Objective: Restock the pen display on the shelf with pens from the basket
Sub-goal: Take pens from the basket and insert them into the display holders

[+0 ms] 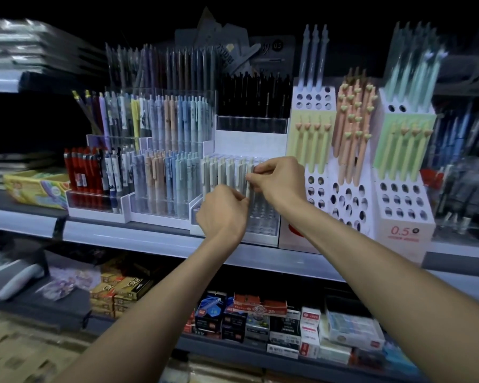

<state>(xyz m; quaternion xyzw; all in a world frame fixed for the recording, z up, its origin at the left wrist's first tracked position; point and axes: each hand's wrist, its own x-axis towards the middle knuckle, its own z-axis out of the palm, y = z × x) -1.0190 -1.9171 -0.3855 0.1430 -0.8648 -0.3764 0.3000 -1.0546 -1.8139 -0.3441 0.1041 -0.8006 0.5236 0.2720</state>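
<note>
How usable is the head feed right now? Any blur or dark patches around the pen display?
Head view: both hands, left and right, and the grey pens they work at are lit and fairly sharp; the upper left edge smears with motion blur; above the black pens the picture falls to black; shelf edges bow from wide-angle distortion.

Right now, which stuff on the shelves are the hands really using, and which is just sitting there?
Part of the job:
- left hand
- right hand
- pale grey pen that both hands pinch
- row of grey pens in the clear display

Just sitting there:
- black pens
- red pens
- green pens
- yellow box
- small boxes on the lower shelf
</note>
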